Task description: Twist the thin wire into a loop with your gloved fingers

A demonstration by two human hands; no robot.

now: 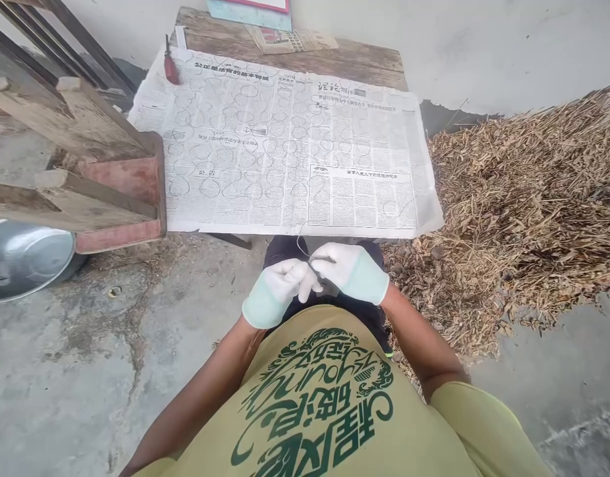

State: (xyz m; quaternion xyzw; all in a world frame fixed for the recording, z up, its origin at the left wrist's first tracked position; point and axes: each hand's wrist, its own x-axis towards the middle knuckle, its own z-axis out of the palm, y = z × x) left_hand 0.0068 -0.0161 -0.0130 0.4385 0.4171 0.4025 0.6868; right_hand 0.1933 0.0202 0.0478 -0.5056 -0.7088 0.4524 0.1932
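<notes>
While both gloved hands meet just below the newspaper [285,142], left hand [277,291] and right hand [352,270] pinch a thin wire [301,240] between their fingertips. It looks light, springy and slippery through gloves, best gripped close to its end.

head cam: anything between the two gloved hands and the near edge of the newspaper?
Only a thin wire, rising from where the left hand and right hand pinch it, plus dark trousers beneath. Head view.

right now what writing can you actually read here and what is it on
"理论": large heading on the newspaper, upper right.
Newspaper top headline, other headings and body columns: Chinese print, too small or blurred to read.
Green lettering on the shirt: stylised, seen upside down, not legible.
Printed paper on the wooden table: blurred.
</notes>
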